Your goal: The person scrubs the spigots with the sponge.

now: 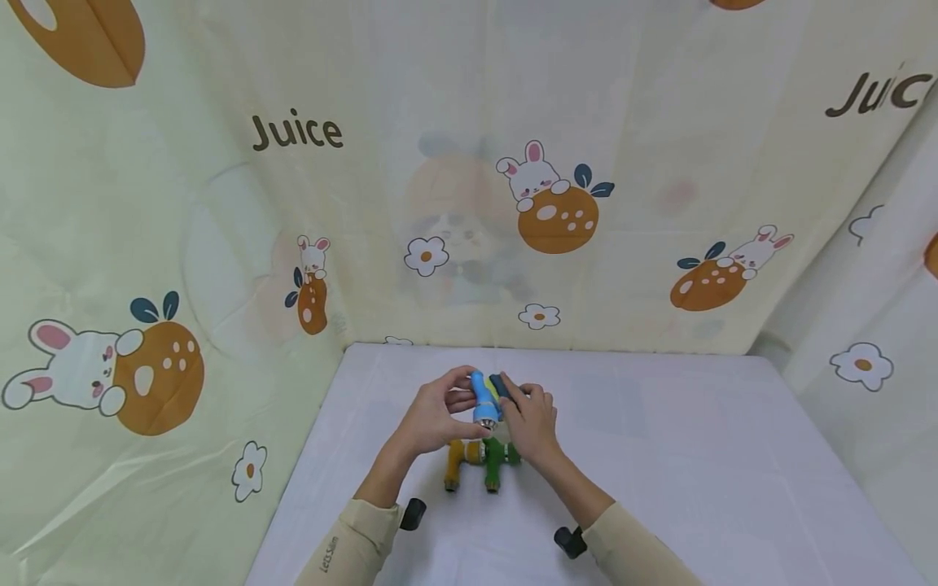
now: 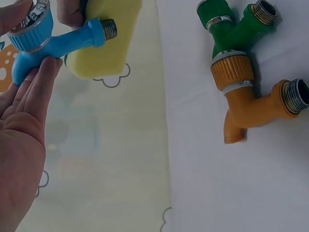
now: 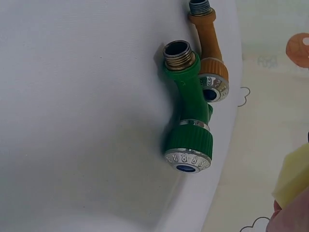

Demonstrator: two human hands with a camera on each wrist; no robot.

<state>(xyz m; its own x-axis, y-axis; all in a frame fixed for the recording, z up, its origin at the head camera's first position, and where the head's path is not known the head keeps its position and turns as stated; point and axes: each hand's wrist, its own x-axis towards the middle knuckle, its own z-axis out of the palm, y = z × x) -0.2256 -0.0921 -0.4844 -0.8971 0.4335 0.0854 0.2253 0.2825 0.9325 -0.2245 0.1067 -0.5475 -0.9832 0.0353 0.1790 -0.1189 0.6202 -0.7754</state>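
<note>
My left hand (image 1: 436,413) holds a blue tap (image 1: 484,399) above the table, fingers under its body and thumb at its silver-faced knob. The threaded inlet (image 2: 110,29) of the tap points toward the right in the left wrist view. In my right hand (image 1: 533,419) is a sponge (image 2: 104,50), yellow with a dark side, held close against the blue tap. Below the hands, a green tap (image 3: 190,104) and an orange tap (image 2: 246,104) lie side by side on the table, the orange one on the left in the head view.
A white cloth covers the table (image 1: 659,472). Behind and at both sides hangs a pale curtain (image 1: 410,98) printed with rabbits, oranges and flowers. A black wrist camera (image 1: 413,514) sits by the left cuff, another black camera (image 1: 569,542) by the right.
</note>
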